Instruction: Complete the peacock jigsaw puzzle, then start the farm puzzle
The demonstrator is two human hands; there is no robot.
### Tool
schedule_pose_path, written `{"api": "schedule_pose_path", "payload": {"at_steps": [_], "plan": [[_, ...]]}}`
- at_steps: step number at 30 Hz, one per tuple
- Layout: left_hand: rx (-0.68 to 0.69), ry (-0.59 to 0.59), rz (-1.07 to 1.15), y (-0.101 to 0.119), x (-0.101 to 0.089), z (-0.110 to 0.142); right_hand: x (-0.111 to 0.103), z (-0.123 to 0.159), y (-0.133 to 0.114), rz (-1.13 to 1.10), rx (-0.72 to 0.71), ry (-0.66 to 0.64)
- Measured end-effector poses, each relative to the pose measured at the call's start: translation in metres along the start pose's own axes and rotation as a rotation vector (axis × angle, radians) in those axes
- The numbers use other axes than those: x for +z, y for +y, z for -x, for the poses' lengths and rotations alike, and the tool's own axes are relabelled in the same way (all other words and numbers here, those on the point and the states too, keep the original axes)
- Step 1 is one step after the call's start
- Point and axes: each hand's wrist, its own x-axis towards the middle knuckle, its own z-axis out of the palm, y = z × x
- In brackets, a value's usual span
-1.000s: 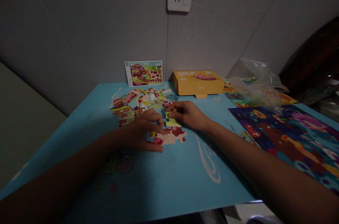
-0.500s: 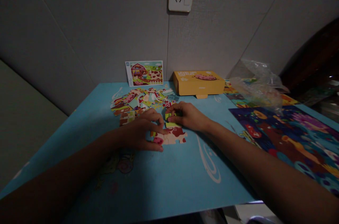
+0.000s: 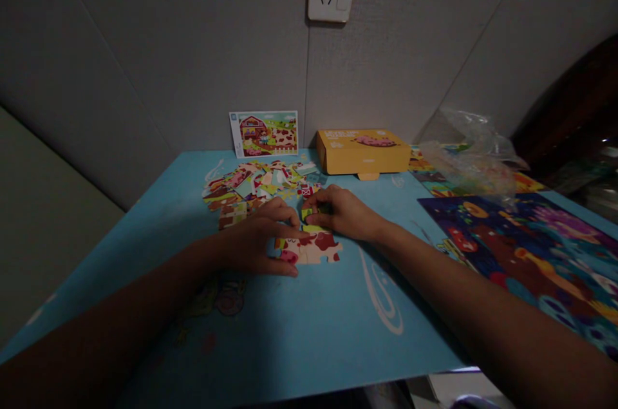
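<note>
Joined jigsaw pieces showing a brown-and-white cow (image 3: 316, 249) lie on the blue table in front of me. My left hand (image 3: 265, 238) rests at their left side, thumb and fingers apart, with one finger stretched over the upper edge. Just above the cow, my right hand (image 3: 342, 210) has its fingertips closed on a green puzzle piece (image 3: 313, 227), partly hidden by the fingers. That piece sits against the cow's top edge; whether it is interlocked I cannot tell. A red barn piece (image 3: 306, 190) lies just beyond my right fingers.
A heap of loose puzzle pieces (image 3: 261, 178) and a brown joined section (image 3: 232, 214) lie beyond my left hand. A farm picture card (image 3: 265, 134) leans on the wall beside a yellow box (image 3: 364, 154). To the right are a dark-blue picture (image 3: 526, 254) and a clear plastic bag (image 3: 476, 158).
The fingers of my right hand have shifted slightly on the green piece, near the cow's upper edge. My left hand stays almost where it was.
</note>
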Motion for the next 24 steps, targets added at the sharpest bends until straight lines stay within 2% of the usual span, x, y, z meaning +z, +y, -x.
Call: {"api": "schedule_pose_path", "payload": {"at_steps": [24], "plan": [[-0.018,-0.043,-0.038,0.0012,-0.0008,0.0002,0.0047,-0.0028,0.0048,0.007,-0.119,-0.016]]}}
